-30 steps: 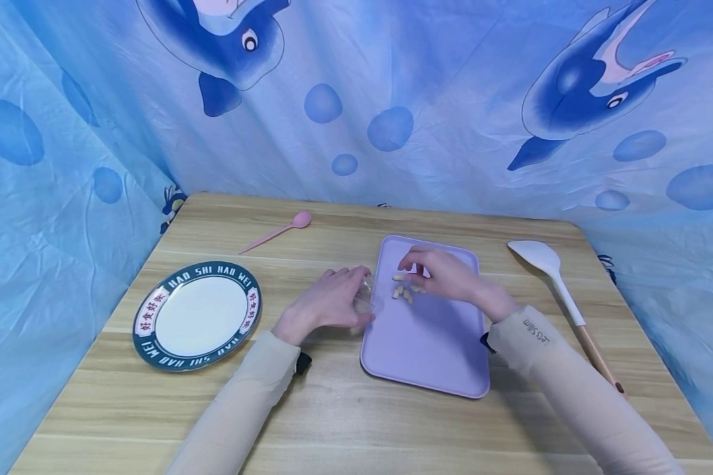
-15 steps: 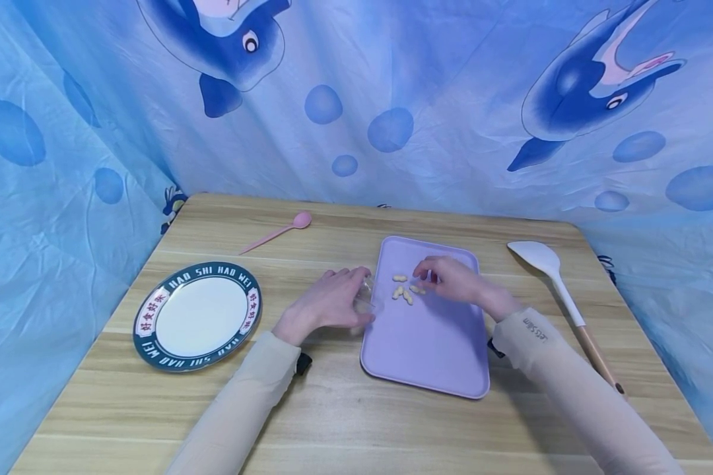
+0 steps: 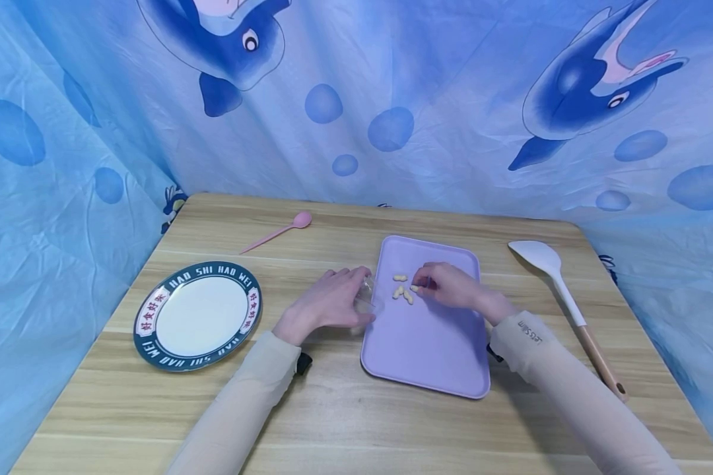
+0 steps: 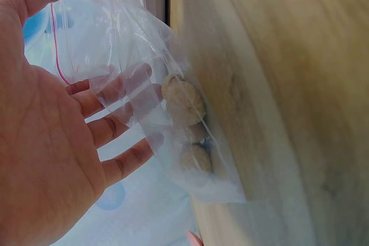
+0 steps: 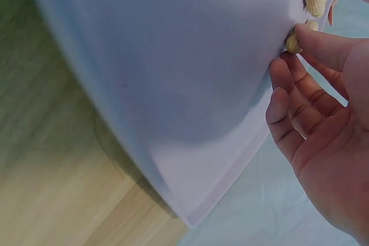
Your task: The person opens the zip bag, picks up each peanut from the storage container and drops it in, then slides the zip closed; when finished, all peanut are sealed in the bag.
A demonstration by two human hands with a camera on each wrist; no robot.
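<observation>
My left hand [image 3: 329, 300] holds a clear zip-lock bag [image 4: 135, 67] beside the tray's left edge, its thumb above and its fingers behind the plastic. Several brown, round, walnut-like things [image 4: 185, 102] lie at the bottom of the bag. Over the lilac tray [image 3: 424, 343], my right hand [image 3: 450, 285] pinches a peanut [image 5: 293, 43] between thumb and fingertips, close to the tray's surface. A few other unshelled peanuts [image 3: 407, 297] lie on the tray just left of that hand.
A white plate with a green rim [image 3: 246, 277] stands on the left of the wooden table [image 3: 344, 422]. Behind it lies a pink spoon [image 3: 300, 220]. A white ladle with a wooden handle [image 3: 551, 260] lies to the right of the tray. A blue dolphin-print curtain [image 3: 356, 86] hangs around the table.
My right hand has drawn back a little to the right from above the peanuts, then closed its fingertips on the rightmost one. The left hand and bag have stayed put.
</observation>
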